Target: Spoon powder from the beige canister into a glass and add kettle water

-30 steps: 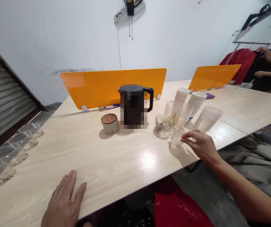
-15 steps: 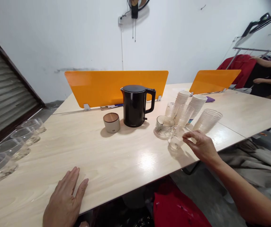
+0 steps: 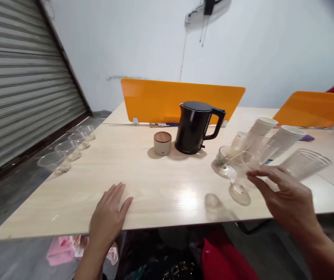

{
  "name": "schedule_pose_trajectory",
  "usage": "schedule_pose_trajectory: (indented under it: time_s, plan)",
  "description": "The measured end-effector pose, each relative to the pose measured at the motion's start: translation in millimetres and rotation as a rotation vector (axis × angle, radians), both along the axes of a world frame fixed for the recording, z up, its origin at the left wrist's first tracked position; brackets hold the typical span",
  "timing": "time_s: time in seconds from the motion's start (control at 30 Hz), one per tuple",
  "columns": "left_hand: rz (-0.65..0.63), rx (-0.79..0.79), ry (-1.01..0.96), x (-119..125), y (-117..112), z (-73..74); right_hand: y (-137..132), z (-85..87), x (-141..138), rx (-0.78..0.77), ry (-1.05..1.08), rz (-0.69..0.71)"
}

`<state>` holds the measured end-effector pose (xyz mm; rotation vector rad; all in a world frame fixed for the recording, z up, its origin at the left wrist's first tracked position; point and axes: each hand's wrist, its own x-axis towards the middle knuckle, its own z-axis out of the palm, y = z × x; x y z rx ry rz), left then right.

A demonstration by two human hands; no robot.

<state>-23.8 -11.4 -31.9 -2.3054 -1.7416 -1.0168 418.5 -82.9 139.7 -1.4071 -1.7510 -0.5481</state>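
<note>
My right hand (image 3: 283, 196) grips a small clear glass (image 3: 238, 177) by its side with the fingertips. The glass is blurred and seems lifted just off the wooden table (image 3: 155, 194), with its shadow on the tabletop to the left. My left hand (image 3: 108, 217) lies flat, palm down, near the table's front edge and holds nothing. Just behind the glass are a ribbed glass bowl (image 3: 222, 157), two leaning stacks of white paper cups (image 3: 262, 134) and a stack of clear plastic cups (image 3: 304, 165).
A black kettle (image 3: 196, 126) and a small canister with a wooden lid (image 3: 162, 142) stand mid-table before an orange divider (image 3: 161, 99). Several clear glasses (image 3: 67, 149) line the left edge. A roller shutter (image 3: 18, 77) lies left; pink cloth (image 3: 63, 249) is below.
The view has swung left, so everything sits further right in the picture. My right hand has taken the small glass and raised it slightly off the table. My left hand stays flat.
</note>
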Motion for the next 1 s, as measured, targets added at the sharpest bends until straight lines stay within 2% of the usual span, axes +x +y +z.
schedule_pose_trajectory:
  time_s: [0.13, 0.2, 0.3, 0.4, 0.6, 1.0]
  plan:
    - [0.016, 0.013, 0.007, 3.4, -0.5, 7.2, 45.8, -18.7, -61.8, -0.121, 0.002, 0.307]
    - [0.019, 0.011, -0.001, 4.1, -1.0, 8.4, 70.2, -31.1, -90.9, -0.178, 0.017, 0.392]
    - [0.018, 0.003, -0.014, 4.9, -1.7, 9.2, 98.1, -46.5, -125.6, -0.270, 0.018, 0.436]
    - [0.021, 0.002, -0.017, 5.6, -1.9, 9.9, 110.6, -55.1, -148.7, -0.365, -0.031, 0.421]
    - [0.020, 0.002, -0.035, 6.5, -1.5, 10.6, 117.2, -66.1, -167.6, -0.414, -0.134, 0.403]
    - [0.022, 0.011, -0.027, 7.9, -2.0, 13.1, 138.2, -73.7, -167.5, -0.375, -0.131, 0.351]
